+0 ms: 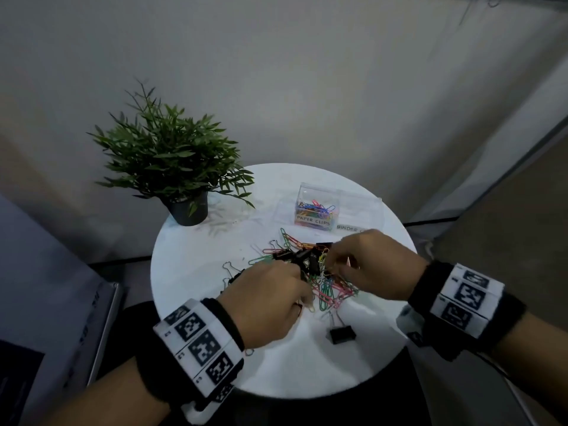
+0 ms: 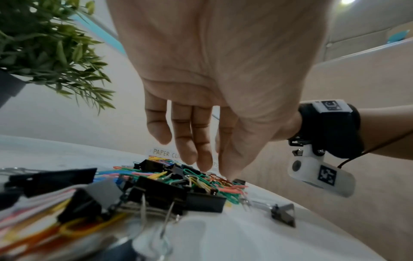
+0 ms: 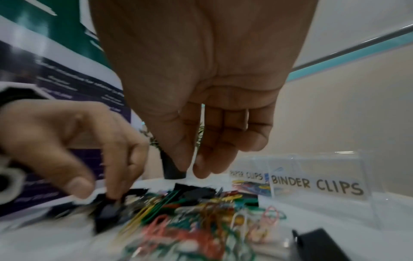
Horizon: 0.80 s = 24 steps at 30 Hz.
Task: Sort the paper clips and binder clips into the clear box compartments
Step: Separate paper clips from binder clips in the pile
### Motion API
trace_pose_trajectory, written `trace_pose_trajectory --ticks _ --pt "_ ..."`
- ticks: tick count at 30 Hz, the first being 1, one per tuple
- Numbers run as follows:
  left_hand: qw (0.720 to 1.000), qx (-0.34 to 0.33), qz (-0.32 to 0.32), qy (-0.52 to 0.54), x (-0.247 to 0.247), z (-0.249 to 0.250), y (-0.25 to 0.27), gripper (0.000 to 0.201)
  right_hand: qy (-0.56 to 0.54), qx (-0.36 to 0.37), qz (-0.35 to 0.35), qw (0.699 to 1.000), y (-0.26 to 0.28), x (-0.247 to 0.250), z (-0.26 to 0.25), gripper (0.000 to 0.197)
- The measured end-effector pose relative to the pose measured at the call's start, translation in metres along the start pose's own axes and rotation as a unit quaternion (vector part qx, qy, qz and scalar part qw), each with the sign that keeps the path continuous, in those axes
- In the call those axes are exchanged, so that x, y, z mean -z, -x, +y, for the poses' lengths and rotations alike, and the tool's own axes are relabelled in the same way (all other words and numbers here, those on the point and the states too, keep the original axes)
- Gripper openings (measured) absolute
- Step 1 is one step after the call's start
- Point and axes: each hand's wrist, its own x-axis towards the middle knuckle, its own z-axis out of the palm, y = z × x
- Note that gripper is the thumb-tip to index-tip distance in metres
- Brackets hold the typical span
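A mixed pile (image 1: 319,281) of coloured paper clips and black binder clips lies in the middle of the round white table (image 1: 199,302). Behind it stands the clear box (image 1: 339,192). Its compartment labelled PAPER CLIPS (image 1: 315,210) holds coloured clips, and the one labelled BINDER CLIPS (image 3: 317,187) looks bare. My left hand (image 1: 302,295) is down on the pile's left side, thumb and fingertips pinching a black binder clip (image 3: 107,210). My right hand (image 1: 330,259) hovers over the pile's right side. Its fingers (image 3: 201,166) hang loosely and nothing shows between them.
A lone black binder clip (image 1: 342,335) lies near the table's front edge. More binder clips with silver handles (image 1: 229,272) sit left of my left hand. A potted plant (image 1: 172,161) stands at the back left. The table's rim drops to a dark floor.
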Motion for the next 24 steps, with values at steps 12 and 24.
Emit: trace_pose_trajectory --ticks 12,24 --pt "0.999 -0.016 -0.014 -0.035 -0.017 0.001 0.046 0.028 0.087 0.041 -0.075 0.993 0.022 -0.036 -0.015 0.021" --pt "0.991 0.122 0.054 0.018 0.011 -0.02 0.008 0.021 0.024 0.011 0.02 0.999 0.018 -0.024 -0.014 0.012"
